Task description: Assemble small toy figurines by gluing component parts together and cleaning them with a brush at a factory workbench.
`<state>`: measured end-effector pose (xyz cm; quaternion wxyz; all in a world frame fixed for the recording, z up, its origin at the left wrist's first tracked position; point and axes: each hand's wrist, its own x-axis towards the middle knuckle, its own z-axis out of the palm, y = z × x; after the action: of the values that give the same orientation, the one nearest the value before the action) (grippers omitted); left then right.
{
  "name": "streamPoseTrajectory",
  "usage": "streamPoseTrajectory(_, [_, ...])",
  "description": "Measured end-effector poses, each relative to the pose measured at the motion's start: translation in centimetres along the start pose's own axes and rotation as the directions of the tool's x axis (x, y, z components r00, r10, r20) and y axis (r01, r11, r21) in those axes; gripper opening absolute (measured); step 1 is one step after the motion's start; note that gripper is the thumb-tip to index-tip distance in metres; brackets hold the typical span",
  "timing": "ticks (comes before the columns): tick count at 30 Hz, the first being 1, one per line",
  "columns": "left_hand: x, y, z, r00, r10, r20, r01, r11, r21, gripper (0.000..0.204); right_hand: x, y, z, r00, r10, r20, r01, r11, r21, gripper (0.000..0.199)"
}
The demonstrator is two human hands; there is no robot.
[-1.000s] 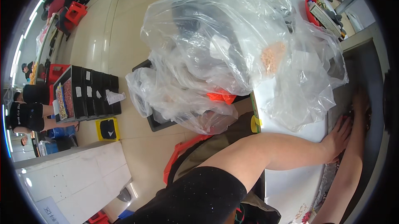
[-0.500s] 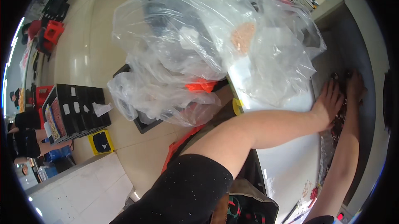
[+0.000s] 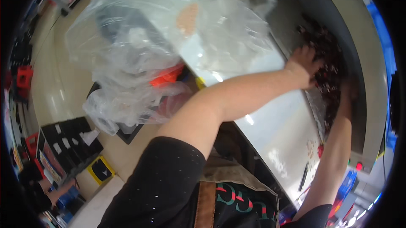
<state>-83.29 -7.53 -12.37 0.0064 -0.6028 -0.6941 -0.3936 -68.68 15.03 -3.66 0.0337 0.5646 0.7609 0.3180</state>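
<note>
A heap of small, shiny dark-red pieces [image 3: 325, 58] lies along a grey-walled box-like recess [image 3: 281, 10] at the right; what they are is too small to tell. My left hand [image 3: 303, 66] rests on the heap's left side, fingers spread, with nothing visibly gripped. At the heap's right edge, close to the grey wall, is my right hand [image 3: 349, 87]. Motion smears its fingers, so their hold cannot be made out. A strip of clear plastic [image 3: 315, 108] runs along the near left side of the heap, below my left hand.
Large clear plastic bags [image 3: 237, 29] cover the far white table [image 3: 258, 130]; pinkish pieces [image 3: 187, 19] show through one. A black pen-like tool [image 3: 303, 177] lies near the front. Black stacked trays [image 3: 69, 143] and a yellow-rimmed box [image 3: 100, 170] stand on the floor at left.
The view has turned and shifted right. My hands have come apart, my right hand nearer along the wall, and more of the dark-red heap shows between them.
</note>
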Motion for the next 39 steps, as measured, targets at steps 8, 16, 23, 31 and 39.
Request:
streamPoseTrajectory(8, [9.8,8.0,6.4,0.988,0.088,-0.131,-0.090,0.996,-0.008,0.063,4.4,3.9,1.9,0.898,-0.145,-0.416,0.326,0.854,0.406,0.036])
streamPoseTrajectory(16, [14.0,12.3,8.8,0.983,0.118,-0.139,-0.108,0.991,0.073,0.064,7.7,16.5,5.9,0.932,0.194,-0.308,-0.068,0.924,0.375,0.043])
streamPoseTrajectory(23, [14.4,13.1,8.4,0.981,0.138,-0.138,-0.120,0.984,0.132,0.063,4.2,12.1,2.2,0.727,-0.119,-0.676,0.602,0.585,0.544,0.030])
streamPoseTrajectory(31, [13.7,10.8,7.3,0.950,0.302,-0.084,-0.308,0.949,-0.067,0.051,6.4,12.3,4.7,0.833,-0.126,-0.539,0.405,0.802,0.439,0.036])
streamPoseTrajectory(39, [14.8,6.9,7.4,0.946,0.301,-0.118,-0.317,0.937,-0.150,0.046,12.5,-3.4,-1.0,0.701,-0.292,-0.650,0.676,0.565,0.474,0.029])
